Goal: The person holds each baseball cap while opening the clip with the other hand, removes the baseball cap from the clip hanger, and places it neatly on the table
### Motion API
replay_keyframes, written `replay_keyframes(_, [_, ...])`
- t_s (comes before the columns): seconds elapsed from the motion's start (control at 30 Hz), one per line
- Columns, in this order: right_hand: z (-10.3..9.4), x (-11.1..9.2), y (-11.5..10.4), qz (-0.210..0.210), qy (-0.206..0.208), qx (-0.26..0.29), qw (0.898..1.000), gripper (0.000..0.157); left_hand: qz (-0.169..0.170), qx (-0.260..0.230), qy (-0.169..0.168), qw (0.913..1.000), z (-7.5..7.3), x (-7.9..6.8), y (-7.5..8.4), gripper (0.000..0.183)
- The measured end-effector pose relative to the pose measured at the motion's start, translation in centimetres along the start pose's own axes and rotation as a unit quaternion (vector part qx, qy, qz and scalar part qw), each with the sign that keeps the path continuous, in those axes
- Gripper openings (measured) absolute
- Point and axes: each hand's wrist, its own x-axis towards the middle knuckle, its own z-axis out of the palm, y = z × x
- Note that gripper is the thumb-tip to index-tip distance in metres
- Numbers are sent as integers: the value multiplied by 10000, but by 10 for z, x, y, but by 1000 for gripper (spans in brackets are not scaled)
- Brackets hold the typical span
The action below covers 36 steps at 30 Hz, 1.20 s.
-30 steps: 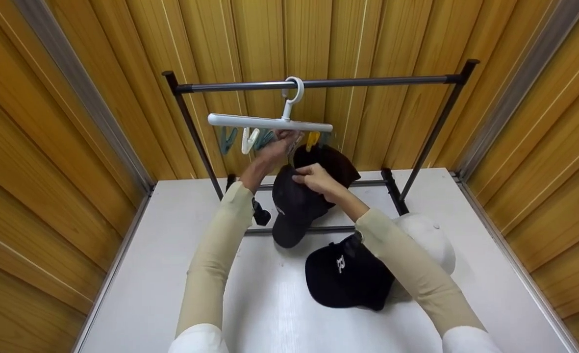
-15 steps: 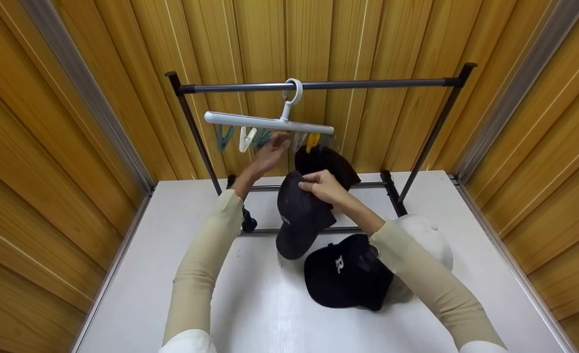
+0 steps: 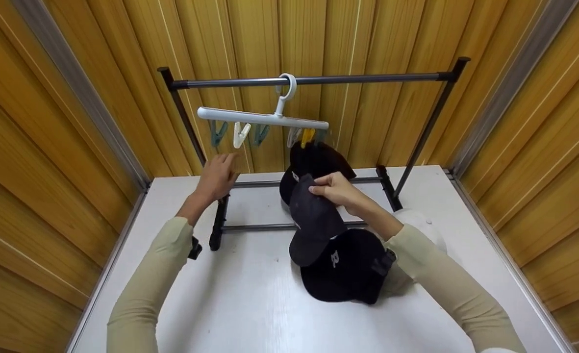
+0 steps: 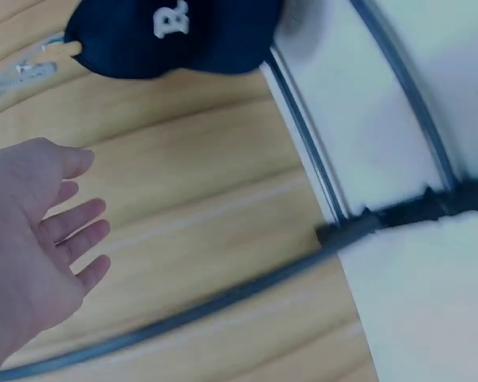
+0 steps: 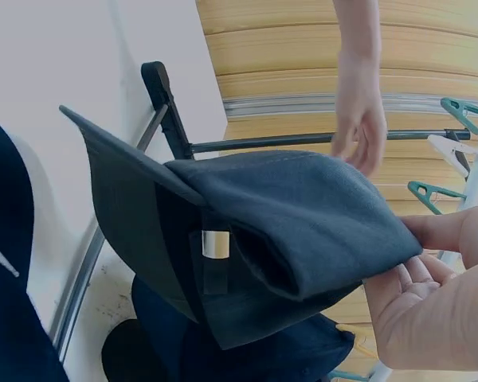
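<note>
My right hand (image 3: 336, 190) pinches the crown of a dark grey baseball cap (image 3: 314, 213) between thumb and fingers. The cap hangs brim down, overlapping a black cap (image 3: 353, 272) with a white letter on the table. In the right wrist view its back strap opening shows. My left hand (image 3: 216, 177) is below the left part of a white clip hanger (image 3: 262, 118), holding nothing; the left wrist view shows its fingers loosely bent. Another black cap (image 3: 323, 162) hangs at the hanger's right end near a yellow clip (image 3: 308, 137).
The hanger hooks over the bar (image 3: 367, 79) of a dark metal rack. A white clip (image 3: 240, 135) and green clips (image 3: 218, 132) dangle at its left. A white cap (image 3: 421, 228) sits on the white table (image 3: 250, 304), partly behind my right arm. Wood-patterned walls stand around.
My left hand has left the hanger's clips, moving left and down. My right hand has drawn the grey cap slightly right and down, away from the hanger.
</note>
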Motion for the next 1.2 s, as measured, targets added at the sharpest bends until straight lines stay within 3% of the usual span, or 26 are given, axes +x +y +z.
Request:
replay_keyframes(0.27, [0, -10, 4, 189, -331, -103, 9992, 38, -427, 419, 27, 9982, -5, -65, -34, 64])
replay_keyframes(0.4, [-1, -13, 12, 89, -395, -81, 9991, 37, -683, 471, 103, 9965, -2, -91, -44, 72])
replay_keyframes(0.53, [-2, -18, 23, -17, -402, 173, 9990, 36, -910, 534, -29, 9944, 6, -110, -53, 76])
replay_keyframes(0.73, [1, -21, 37, 31, -355, 534, 9979, 41, -947, 600, -170, 9935, 17, -128, -61, 81])
replay_keyframes(1.2, [10, -19, 60, 39, -411, 568, 9975, 42, -953, 568, -117, 9938, 28, -142, -66, 83])
